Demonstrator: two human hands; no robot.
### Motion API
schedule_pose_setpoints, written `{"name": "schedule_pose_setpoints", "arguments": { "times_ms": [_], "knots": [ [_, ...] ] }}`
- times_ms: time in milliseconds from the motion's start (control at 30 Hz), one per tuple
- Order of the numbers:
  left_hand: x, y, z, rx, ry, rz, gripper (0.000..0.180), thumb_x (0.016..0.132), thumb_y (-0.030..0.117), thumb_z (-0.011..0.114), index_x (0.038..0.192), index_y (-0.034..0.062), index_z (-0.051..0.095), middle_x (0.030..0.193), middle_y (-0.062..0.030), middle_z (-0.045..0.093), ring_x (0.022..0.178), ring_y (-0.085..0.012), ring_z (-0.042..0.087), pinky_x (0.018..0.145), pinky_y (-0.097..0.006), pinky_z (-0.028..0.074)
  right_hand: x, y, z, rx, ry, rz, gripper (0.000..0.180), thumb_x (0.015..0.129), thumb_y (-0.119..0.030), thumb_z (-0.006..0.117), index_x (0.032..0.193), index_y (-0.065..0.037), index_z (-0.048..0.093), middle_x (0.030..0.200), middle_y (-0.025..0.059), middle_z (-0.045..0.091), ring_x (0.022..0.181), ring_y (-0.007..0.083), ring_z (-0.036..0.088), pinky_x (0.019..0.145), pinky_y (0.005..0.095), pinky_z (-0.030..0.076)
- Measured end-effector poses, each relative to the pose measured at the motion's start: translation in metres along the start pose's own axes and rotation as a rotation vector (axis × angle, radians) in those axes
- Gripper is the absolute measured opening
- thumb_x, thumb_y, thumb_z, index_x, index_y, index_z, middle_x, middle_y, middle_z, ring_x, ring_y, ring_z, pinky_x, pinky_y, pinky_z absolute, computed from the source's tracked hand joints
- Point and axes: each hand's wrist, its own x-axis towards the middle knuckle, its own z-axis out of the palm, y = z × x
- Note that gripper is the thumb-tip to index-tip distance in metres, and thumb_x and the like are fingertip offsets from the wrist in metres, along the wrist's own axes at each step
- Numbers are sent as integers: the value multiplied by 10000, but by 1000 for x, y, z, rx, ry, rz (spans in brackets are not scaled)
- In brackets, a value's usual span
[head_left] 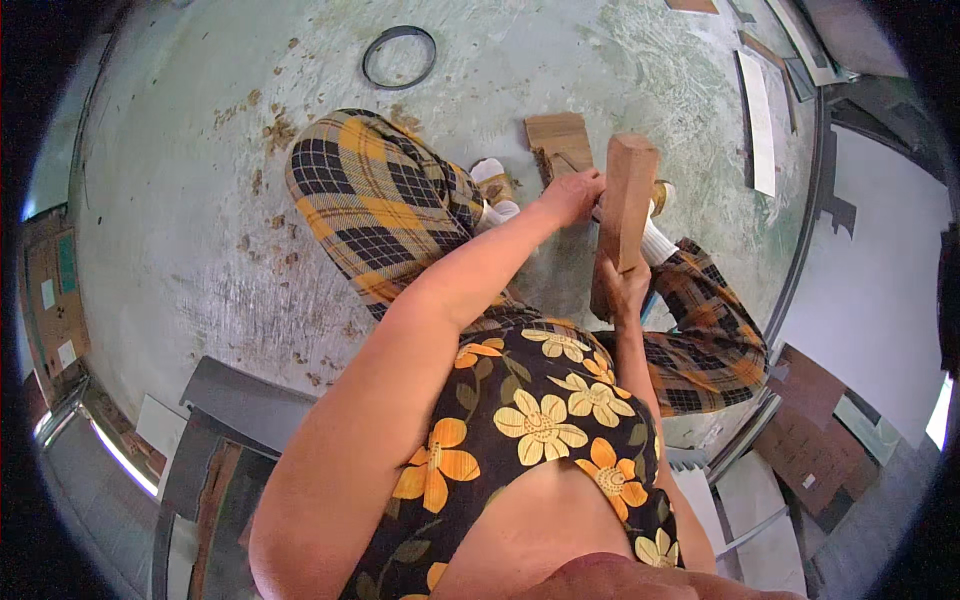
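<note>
My right hand [627,284] is wrapped around a thick, squared length of brown wood [630,190], held tilted up in front of my lap. Just left of it, my left hand [578,197] is closed, fingers pressed together by the wood's side. Whatever those fingers pinch is too small or hidden to make out. Beyond the left hand, a flat brown board [557,132] with a ragged, broken left edge lies between my feet. Its near part is hidden by the hand. A small bit of something blue [650,302] shows beside my right wrist.
I sit low with knees apart, a sandalled foot [490,180] on either side of the board. A black ring [399,57] lies on the worn floor, with brown scraps [280,131] at left. White strips [756,122] and cardboard [808,430] line the right, grey panels [240,400] the lower left.
</note>
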Motion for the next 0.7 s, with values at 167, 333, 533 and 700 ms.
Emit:
{"name": "schedule_pose_setpoints", "arguments": {
  "times_ms": [167,333,533,700],
  "knots": [
    [2,2,3,-11,63,-22,367,829,152,580,1192,145,529,1136,-143,583,1023,-370,590,807,-473,497,1,-10,-5,57,49,78,393,732,-150,726,1070,28,630,887,100,685,840,122,609,764,306,496],
    [0,-3,4,-42,111,-32,370,815,140,591,1180,143,534,1139,-146,581,997,-376,595,805,-470,492,-3,-28,-12,237,159,-118,312,742,-136,761,977,33,646,846,61,679,803,123,615,744,295,494],
    [6,-4,2,-135,165,53,376,796,130,612,1165,128,540,1103,-158,601,973,-388,593,805,-467,489,-11,-38,-20,250,195,-191,295,726,-123,749,945,48,649,829,87,679,815,137,632,753,297,493],
    [2,-92,41,-544,256,63,337,804,127,604,1135,102,545,1106,-160,604,979,-388,591,806,-460,490,0,-33,22,-39,-124,-81,382,696,-142,714,1024,38,636,863,186,681,849,160,643,782,320,494]
  ]
}}
